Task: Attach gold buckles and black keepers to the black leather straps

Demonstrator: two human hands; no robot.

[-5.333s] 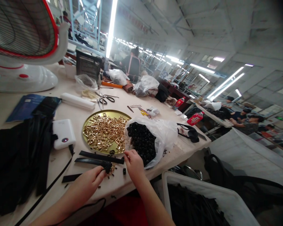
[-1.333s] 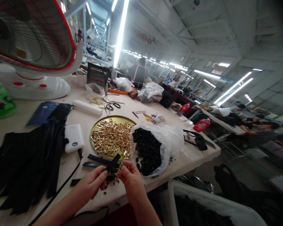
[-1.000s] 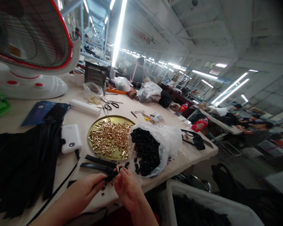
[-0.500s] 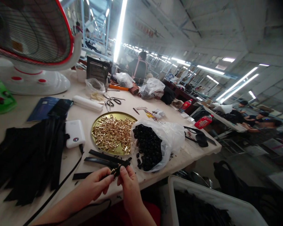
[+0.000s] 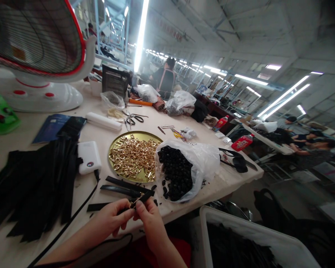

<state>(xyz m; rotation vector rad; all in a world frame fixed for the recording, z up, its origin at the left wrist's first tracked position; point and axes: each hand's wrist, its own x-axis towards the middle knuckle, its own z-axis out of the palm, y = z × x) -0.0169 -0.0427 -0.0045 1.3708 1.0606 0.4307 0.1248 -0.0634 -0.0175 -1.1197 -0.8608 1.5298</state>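
Above the table's front edge, my left hand (image 5: 115,215) and my right hand (image 5: 149,215) meet with fingers pinched. Between them is a black strap (image 5: 145,196) with a gold metal buckle (image 5: 133,203) on it; both hands grip the strap, and the fingertips partly hide the buckle. More black straps (image 5: 119,191) lie on the table just beyond my left hand. Past them, a gold round tray (image 5: 110,166) holds a heap of small gold buckles (image 5: 134,156). A clear plastic bag (image 5: 202,163) lies open to its right, full of small black pieces (image 5: 175,175).
On the left are a pile of black strips (image 5: 39,186), a white power bank (image 5: 89,158) with a cable, and a fan (image 5: 36,93). Scissors (image 5: 135,118) lie farther back. A white bin (image 5: 256,230) with black material stands at the lower right. Other people sit farther off.
The black strap has turned slightly between my fingers, and its free end points a little lower to the right. My right hand has shifted slightly left.
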